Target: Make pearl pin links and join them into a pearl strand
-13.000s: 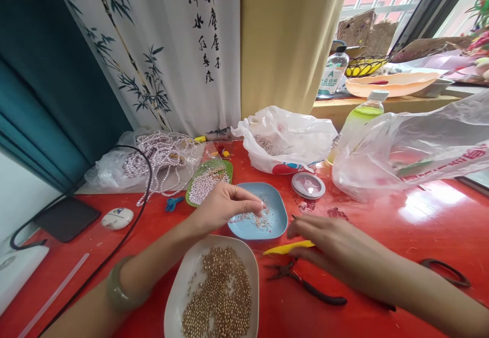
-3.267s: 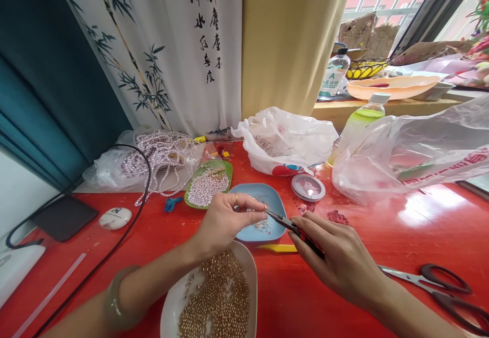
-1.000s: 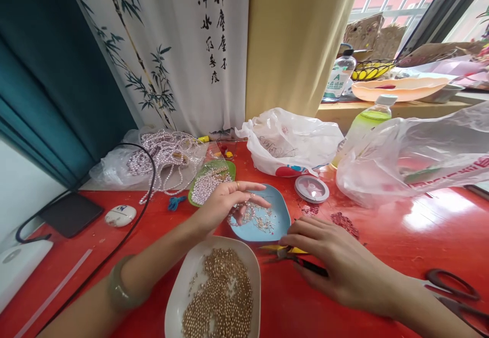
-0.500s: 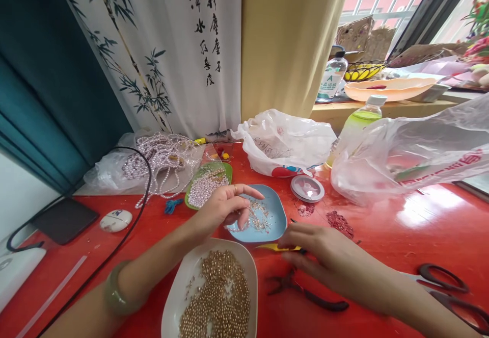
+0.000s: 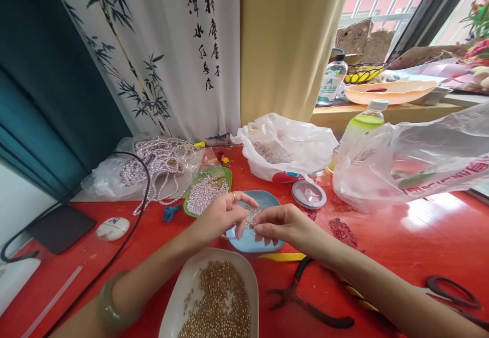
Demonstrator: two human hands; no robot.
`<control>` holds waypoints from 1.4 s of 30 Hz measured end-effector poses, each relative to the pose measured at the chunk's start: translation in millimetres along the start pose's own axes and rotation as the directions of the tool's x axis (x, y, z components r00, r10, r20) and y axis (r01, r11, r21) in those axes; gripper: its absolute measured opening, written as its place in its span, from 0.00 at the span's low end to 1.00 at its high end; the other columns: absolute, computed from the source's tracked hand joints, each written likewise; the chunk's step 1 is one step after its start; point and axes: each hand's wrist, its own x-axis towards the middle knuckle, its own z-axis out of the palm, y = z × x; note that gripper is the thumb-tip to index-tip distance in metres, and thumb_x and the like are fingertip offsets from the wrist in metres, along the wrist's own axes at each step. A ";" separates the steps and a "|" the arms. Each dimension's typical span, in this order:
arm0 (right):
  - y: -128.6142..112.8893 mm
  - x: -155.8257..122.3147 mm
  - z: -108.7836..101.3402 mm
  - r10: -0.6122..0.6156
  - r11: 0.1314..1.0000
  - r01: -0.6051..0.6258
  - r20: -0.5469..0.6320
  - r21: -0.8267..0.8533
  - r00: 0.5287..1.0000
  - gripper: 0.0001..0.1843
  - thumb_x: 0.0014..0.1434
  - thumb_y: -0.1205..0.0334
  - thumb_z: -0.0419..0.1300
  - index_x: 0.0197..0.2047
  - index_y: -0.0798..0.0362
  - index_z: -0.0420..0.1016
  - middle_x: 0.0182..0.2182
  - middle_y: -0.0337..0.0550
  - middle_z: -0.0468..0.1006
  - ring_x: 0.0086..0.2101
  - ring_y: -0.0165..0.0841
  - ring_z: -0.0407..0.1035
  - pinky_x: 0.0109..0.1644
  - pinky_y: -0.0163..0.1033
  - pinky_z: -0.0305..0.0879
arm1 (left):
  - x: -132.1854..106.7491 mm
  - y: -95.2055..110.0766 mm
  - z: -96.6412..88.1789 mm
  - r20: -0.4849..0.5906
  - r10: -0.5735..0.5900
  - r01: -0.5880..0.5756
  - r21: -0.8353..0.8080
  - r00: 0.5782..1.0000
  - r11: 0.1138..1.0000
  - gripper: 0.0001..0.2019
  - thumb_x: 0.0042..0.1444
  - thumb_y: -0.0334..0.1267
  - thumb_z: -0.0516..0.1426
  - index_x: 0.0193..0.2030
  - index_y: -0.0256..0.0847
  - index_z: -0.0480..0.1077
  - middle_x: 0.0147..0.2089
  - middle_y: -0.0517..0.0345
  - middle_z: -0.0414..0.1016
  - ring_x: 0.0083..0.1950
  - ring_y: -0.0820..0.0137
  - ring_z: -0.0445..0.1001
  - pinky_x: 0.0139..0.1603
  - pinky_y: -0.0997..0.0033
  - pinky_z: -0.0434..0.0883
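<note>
We see both hands meeting above the blue dish (image 5: 248, 238), which sits on the red worktop (image 5: 401, 246). The left hand (image 5: 219, 215) has its thumb and forefinger pinched together on a small pale bead piece (image 5: 250, 219), and the other fingers are loosely spread over the dish. The right hand (image 5: 280, 223) brings its fingertips together against the same piece from the opposite side, so the two grips touch at that point; whether the right grip actually clamps the piece we cannot tell. Directly under the grips the dish holds thin metal pins, largely hidden by the fingers. Behind the left grip lies the green dish of pearls (image 5: 208, 192), and further behind that the strands of pearls (image 5: 160, 162) on a clear bag. Toward us from the left grip stands the white dish of gold beads (image 5: 217, 297). Toward us from the right grip the pliers (image 5: 305, 302) lie on the worktop, free of both hands, with a yellow strip (image 5: 282, 257) just beside them. Behind the right grip rests a round pink spool (image 5: 308, 194).
</note>
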 end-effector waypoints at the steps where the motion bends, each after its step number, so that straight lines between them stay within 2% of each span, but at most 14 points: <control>1: 1.1 1.5 -2.2 0.015 1.000 -0.014 -0.011 0.018 1.000 0.11 0.50 0.58 0.59 0.31 0.59 0.72 0.24 0.39 0.72 0.23 0.22 0.63 0.27 0.28 0.60 | 1.7 -1.0 -1.4 -0.004 -0.008 0.008 0.005 1.000 1.000 0.11 0.49 0.32 0.50 0.40 0.36 0.64 0.13 0.68 0.64 0.15 0.80 0.57 0.17 0.80 0.52; 4: 1.8 5.1 -8.7 0.033 0.998 -0.030 -0.054 0.046 0.998 0.11 0.49 0.58 0.59 0.30 0.59 0.73 0.23 0.39 0.73 0.21 0.22 0.63 0.26 0.29 0.60 | 5.5 -2.7 -4.3 -0.005 -0.012 0.012 0.024 1.000 1.000 0.09 0.50 0.36 0.52 0.39 0.36 0.65 0.12 0.69 0.62 0.14 0.80 0.56 0.17 0.80 0.52; 7: -0.3 9.5 -13.2 0.044 0.999 -0.045 -0.081 -0.007 0.996 0.12 0.49 0.58 0.58 0.31 0.58 0.75 0.23 0.40 0.74 0.19 0.22 0.61 0.22 0.29 0.57 | 7.0 -2.7 -5.6 -0.011 -0.010 0.011 0.060 1.000 0.998 0.10 0.50 0.39 0.54 0.37 0.36 0.65 0.11 0.69 0.62 0.14 0.80 0.56 0.17 0.80 0.53; 10: -4.5 14.3 -13.8 0.019 0.987 -0.035 -0.099 -0.156 0.995 0.11 0.50 0.59 0.57 0.31 0.58 0.75 0.23 0.41 0.74 0.18 0.22 0.61 0.21 0.29 0.56 | 6.2 -1.2 -5.8 -0.045 -0.003 0.009 0.126 0.999 0.992 0.11 0.49 0.42 0.55 0.36 0.36 0.66 0.11 0.69 0.60 0.14 0.80 0.56 0.18 0.79 0.55; 12: -8.4 16.2 -12.1 -0.057 0.950 0.017 -0.119 -0.313 0.991 0.11 0.51 0.61 0.55 0.31 0.57 0.76 0.23 0.41 0.75 0.19 0.23 0.61 0.22 0.30 0.56 | 5.3 0.3 -5.9 -0.092 0.012 0.005 0.185 0.996 0.983 0.11 0.48 0.42 0.56 0.34 0.36 0.68 0.11 0.69 0.59 0.14 0.79 0.56 0.18 0.79 0.55; 14: -12.4 16.2 -9.9 -0.180 0.861 0.093 -0.127 -0.501 0.976 0.10 0.52 0.63 0.54 0.31 0.56 0.77 0.23 0.41 0.76 0.20 0.25 0.62 0.23 0.31 0.56 | 4.6 1.5 -6.4 -0.145 0.041 -0.006 0.233 0.989 0.973 0.10 0.47 0.41 0.57 0.32 0.35 0.69 0.12 0.68 0.59 0.15 0.79 0.58 0.18 0.78 0.55; 18: -16.8 13.2 -7.4 -0.398 0.574 0.177 -0.083 -0.799 0.914 0.11 0.55 0.63 0.53 0.32 0.52 0.76 0.26 0.40 0.76 0.24 0.26 0.65 0.27 0.32 0.56 | 3.7 2.5 -8.5 -0.183 0.118 -0.054 0.320 0.976 0.946 0.07 0.47 0.38 0.57 0.27 0.36 0.71 0.19 0.62 0.66 0.22 0.76 0.64 0.23 0.76 0.59; 20: -17.7 12.1 -7.5 -0.443 0.444 0.176 -0.044 -0.879 0.896 0.12 0.57 0.62 0.51 0.32 0.52 0.76 0.26 0.40 0.76 0.24 0.27 0.65 0.26 0.33 0.55 | 3.1 3.1 -9.4 -0.196 0.192 -0.104 0.387 0.962 0.916 0.06 0.46 0.37 0.57 0.27 0.37 0.72 0.26 0.59 0.70 0.27 0.74 0.66 0.27 0.75 0.61; 22: -18.9 11.8 -8.0 -0.448 0.366 0.160 -0.023 -0.917 0.894 0.13 0.57 0.62 0.49 0.32 0.53 0.76 0.25 0.40 0.75 0.23 0.27 0.65 0.26 0.33 0.53 | 2.5 3.9 -10.1 -0.200 0.271 -0.160 0.444 0.941 0.882 0.05 0.46 0.36 0.58 0.26 0.38 0.72 0.32 0.57 0.72 0.31 0.73 0.67 0.29 0.74 0.61; 23: -19.8 11.8 -8.2 -0.442 0.360 0.149 -0.027 -0.921 0.897 0.13 0.57 0.62 0.49 0.31 0.53 0.75 0.24 0.40 0.75 0.23 0.27 0.65 0.26 0.33 0.53 | 2.3 4.3 -10.4 -0.195 0.295 -0.179 0.459 0.935 0.870 0.04 0.46 0.36 0.58 0.25 0.38 0.71 0.34 0.57 0.72 0.33 0.73 0.67 0.30 0.74 0.61; 25: -21.8 12.3 -8.3 -0.425 0.405 0.138 -0.052 -0.904 0.904 0.12 0.56 0.64 0.50 0.30 0.54 0.74 0.24 0.40 0.75 0.23 0.27 0.65 0.26 0.33 0.54 | 2.4 4.7 -11.1 -0.181 0.293 -0.183 0.457 0.939 0.870 0.04 0.47 0.35 0.57 0.25 0.38 0.71 0.35 0.57 0.72 0.33 0.73 0.67 0.30 0.75 0.60; 29: -23.8 14.1 -7.7 -0.356 0.589 0.147 -0.092 -0.795 0.930 0.07 0.53 0.65 0.54 0.31 0.54 0.74 0.26 0.38 0.75 0.25 0.25 0.66 0.27 0.31 0.56 | 4.0 3.7 -12.4 -0.181 0.129 -0.057 0.355 0.975 0.933 0.08 0.48 0.40 0.56 0.29 0.37 0.71 0.21 0.61 0.67 0.22 0.75 0.62 0.22 0.75 0.57; 32: -21.9 16.2 -6.3 -0.285 0.687 0.140 -0.087 -0.713 0.955 0.07 0.52 0.65 0.55 0.32 0.54 0.74 0.24 0.37 0.76 0.23 0.25 0.66 0.25 0.30 0.56 | 5.4 3.2 -12.2 -0.162 0.070 -0.023 0.275 0.984 0.961 0.08 0.47 0.39 0.56 0.28 0.35 0.70 0.20 0.61 0.67 0.21 0.76 0.63 0.22 0.76 0.58; 42: -19.4 18.4 -4.3 -0.272 0.710 0.132 -0.096 -0.691 0.958 0.10 0.50 0.69 0.52 0.28 0.56 0.74 0.21 0.37 0.74 0.21 0.24 0.63 0.24 0.30 0.54 | 5.9 6.3 -12.1 -0.069 -0.015 0.026 0.161 0.997 0.987 0.06 0.46 0.36 0.56 0.27 0.35 0.67 0.21 0.60 0.71 0.22 0.76 0.65 0.25 0.76 0.59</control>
